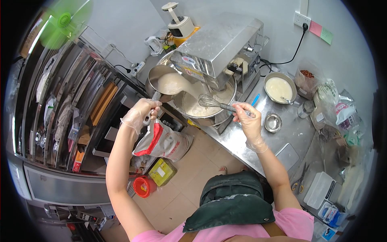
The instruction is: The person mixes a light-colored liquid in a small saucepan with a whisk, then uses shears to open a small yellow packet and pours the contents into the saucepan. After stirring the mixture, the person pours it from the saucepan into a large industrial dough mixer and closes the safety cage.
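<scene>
My left hand (140, 114), in a clear glove, is closed round the handle of a steel saucepan (150, 76). The pan is tipped, and pale milky liquid (183, 86) runs from it into a large mixing bowl (209, 121). Whitish flour or dough lies in that bowl, under the head of a steel mixer (221, 42). In my gloved right hand (246, 117) the fingers pinch a whisk (210, 101) by its handle. Its wires hang over the bowl's opening, by the stream.
On the steel counter right of the mixer stand a pot of white liquid (278, 89), a small metal bowl (273, 122) and scissors (299, 184). Bags (344, 113) line the wall. A flour sack (169, 141) and red bucket (144, 186) stand on the floor below, near a tray rack (60, 101).
</scene>
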`<act>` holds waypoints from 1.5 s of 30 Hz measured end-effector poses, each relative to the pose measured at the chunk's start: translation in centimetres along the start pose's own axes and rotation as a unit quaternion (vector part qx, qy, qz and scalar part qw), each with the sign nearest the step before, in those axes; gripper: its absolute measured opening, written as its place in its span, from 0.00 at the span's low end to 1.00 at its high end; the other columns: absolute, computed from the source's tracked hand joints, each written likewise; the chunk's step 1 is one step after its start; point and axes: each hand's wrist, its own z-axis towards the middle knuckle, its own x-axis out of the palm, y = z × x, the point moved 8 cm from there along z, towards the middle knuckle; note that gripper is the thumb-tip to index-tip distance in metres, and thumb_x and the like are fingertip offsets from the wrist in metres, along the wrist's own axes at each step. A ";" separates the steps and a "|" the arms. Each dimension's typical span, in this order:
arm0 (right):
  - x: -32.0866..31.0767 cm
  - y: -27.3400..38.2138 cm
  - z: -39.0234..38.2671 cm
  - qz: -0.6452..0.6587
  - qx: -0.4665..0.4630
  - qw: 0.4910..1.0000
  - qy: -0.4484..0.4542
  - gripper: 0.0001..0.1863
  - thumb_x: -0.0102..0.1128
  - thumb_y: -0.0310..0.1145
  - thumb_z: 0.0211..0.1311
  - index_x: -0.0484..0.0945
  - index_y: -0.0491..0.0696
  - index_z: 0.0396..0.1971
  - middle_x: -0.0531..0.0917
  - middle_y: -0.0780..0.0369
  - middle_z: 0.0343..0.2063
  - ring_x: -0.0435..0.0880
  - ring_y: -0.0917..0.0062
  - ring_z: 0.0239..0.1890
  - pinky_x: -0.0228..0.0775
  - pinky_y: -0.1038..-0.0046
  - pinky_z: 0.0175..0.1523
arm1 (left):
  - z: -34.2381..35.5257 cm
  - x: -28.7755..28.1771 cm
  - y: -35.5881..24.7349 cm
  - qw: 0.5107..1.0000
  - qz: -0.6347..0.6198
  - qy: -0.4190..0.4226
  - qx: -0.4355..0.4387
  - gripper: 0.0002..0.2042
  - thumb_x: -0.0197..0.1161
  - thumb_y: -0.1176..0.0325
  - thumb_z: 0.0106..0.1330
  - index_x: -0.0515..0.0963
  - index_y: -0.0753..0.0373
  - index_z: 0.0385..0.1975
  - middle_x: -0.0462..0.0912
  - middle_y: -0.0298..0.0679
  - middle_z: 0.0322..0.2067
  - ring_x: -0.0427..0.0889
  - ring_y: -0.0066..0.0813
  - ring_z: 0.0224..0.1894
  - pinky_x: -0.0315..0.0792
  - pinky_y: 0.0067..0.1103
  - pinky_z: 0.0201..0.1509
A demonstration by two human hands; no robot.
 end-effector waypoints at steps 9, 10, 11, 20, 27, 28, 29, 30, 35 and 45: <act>0.7 0.0 -0.3 0.014 0.003 1.000 0.012 0.10 0.63 0.31 0.68 0.85 0.40 0.41 0.84 0.66 0.30 0.77 0.87 0.25 0.71 0.85 0.32 | 4.4 -1.1 -0.4 0.998 0.042 -0.025 0.034 0.12 0.58 0.68 0.67 0.73 0.59 0.20 0.69 0.26 0.14 0.66 0.15 0.13 0.53 0.16 0.15; 0.6 0.0 -0.2 0.014 0.003 1.000 0.010 0.10 0.63 0.31 0.68 0.85 0.40 0.41 0.84 0.66 0.30 0.77 0.87 0.25 0.71 0.85 0.32 | 4.4 -1.0 -0.6 0.998 0.043 -0.023 0.033 0.12 0.58 0.68 0.67 0.73 0.59 0.20 0.69 0.26 0.14 0.66 0.15 0.13 0.53 0.16 0.15; 0.5 0.0 -0.2 0.013 0.002 1.000 0.009 0.09 0.63 0.31 0.68 0.85 0.40 0.41 0.84 0.66 0.30 0.77 0.88 0.25 0.71 0.85 0.32 | 4.1 -0.9 -0.7 0.998 0.050 -0.018 0.027 0.07 0.58 0.70 0.68 0.75 0.64 0.28 0.71 0.28 0.18 0.66 0.15 0.15 0.58 0.15 0.17; 0.2 -0.1 0.1 0.010 -0.003 1.000 0.014 0.09 0.63 0.30 0.68 0.84 0.41 0.41 0.84 0.66 0.30 0.77 0.88 0.25 0.72 0.85 0.32 | 0.4 0.2 -0.4 0.998 0.058 -0.012 0.035 0.08 0.58 0.71 0.70 0.73 0.64 0.28 0.71 0.29 0.19 0.66 0.13 0.15 0.62 0.15 0.17; 0.6 -0.2 0.1 0.015 -0.003 1.000 0.027 0.09 0.62 0.31 0.69 0.83 0.40 0.41 0.83 0.66 0.31 0.77 0.88 0.25 0.70 0.85 0.32 | -1.9 0.5 1.5 0.992 0.114 -0.021 0.042 0.07 0.58 0.70 0.70 0.71 0.62 0.29 0.71 0.29 0.20 0.66 0.14 0.15 0.62 0.15 0.16; 0.8 -0.2 0.1 0.016 -0.002 0.999 0.030 0.09 0.62 0.31 0.69 0.83 0.40 0.41 0.83 0.66 0.31 0.77 0.88 0.25 0.70 0.85 0.32 | -2.0 0.5 2.0 0.992 0.113 -0.024 0.041 0.07 0.58 0.70 0.70 0.71 0.62 0.29 0.71 0.29 0.20 0.66 0.14 0.15 0.62 0.15 0.16; 0.9 -0.3 0.1 0.023 0.002 0.999 0.027 0.09 0.62 0.31 0.69 0.83 0.40 0.41 0.83 0.66 0.31 0.77 0.88 0.26 0.70 0.85 0.32 | -2.2 0.6 2.3 0.991 0.122 -0.025 0.051 0.07 0.58 0.71 0.70 0.70 0.62 0.29 0.71 0.30 0.20 0.66 0.14 0.15 0.62 0.15 0.16; 0.9 -0.3 0.1 0.029 0.006 0.999 0.024 0.09 0.62 0.30 0.69 0.83 0.40 0.41 0.83 0.66 0.32 0.77 0.88 0.26 0.70 0.86 0.32 | -2.5 0.8 2.5 0.989 0.130 -0.027 0.061 0.07 0.57 0.71 0.69 0.70 0.62 0.29 0.71 0.30 0.20 0.67 0.14 0.15 0.63 0.16 0.17; 0.6 -0.9 0.3 0.039 -0.023 0.999 0.025 0.08 0.63 0.29 0.68 0.83 0.39 0.40 0.83 0.66 0.34 0.77 0.87 0.27 0.70 0.85 0.32 | -3.9 2.9 3.0 0.984 0.152 -0.048 0.081 0.05 0.56 0.73 0.69 0.70 0.63 0.29 0.71 0.31 0.19 0.67 0.16 0.15 0.62 0.17 0.16; 0.3 0.1 -0.5 -0.095 -0.148 0.984 0.037 0.06 0.65 0.25 0.64 0.83 0.40 0.39 0.84 0.62 0.31 0.81 0.81 0.30 0.72 0.79 0.34 | -3.2 4.3 7.5 0.928 0.302 -0.130 0.173 0.11 0.55 0.71 0.68 0.74 0.71 0.45 0.75 0.37 0.20 0.71 0.19 0.19 0.67 0.22 0.23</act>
